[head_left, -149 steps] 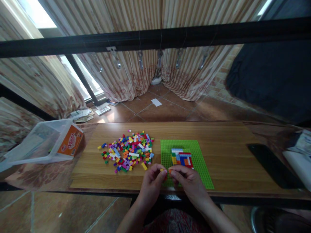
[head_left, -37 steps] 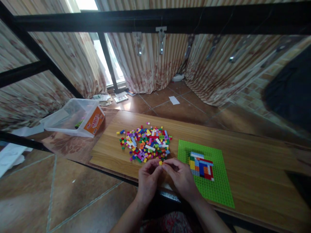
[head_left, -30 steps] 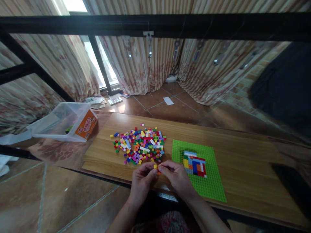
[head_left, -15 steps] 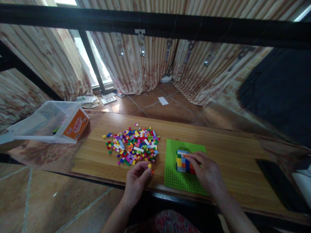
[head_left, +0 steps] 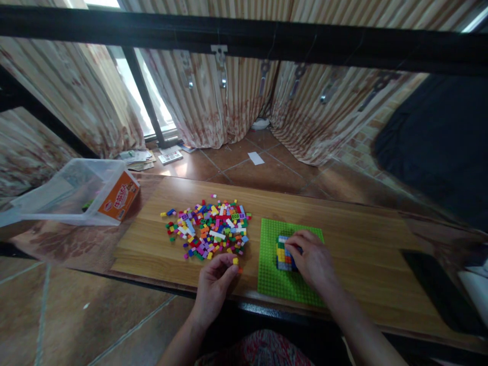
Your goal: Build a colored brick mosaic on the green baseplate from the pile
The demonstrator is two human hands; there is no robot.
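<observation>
My left hand (head_left: 215,282) is closed in a pinch on a small yellow toy brick (head_left: 235,261), just in front of the loose bricks. A bit of orange brick (head_left: 240,271) shows beside its thumb; whether it is held or lies on the table I cannot tell. My right hand (head_left: 314,256) has its fingertips pinched together on top of a low block of built bricks (head_left: 282,254), in yellow, grey, blue and orange. Whatever is between those fingertips is hidden. The block sits on a green studded baseplate (head_left: 272,284), and the hand covers its right side.
A heap of mixed toy bricks (head_left: 211,229) spreads over the wooden table (head_left: 152,244), left of the baseplate. A clear plastic tub (head_left: 72,218) with an orange label stands at the far left. Something flat and black (head_left: 438,290) lies at the right end.
My right hand has shifted slightly left and its fingertips have come down onto the block; the orange brick seen at them before is covered now. My left hand stays in place.
</observation>
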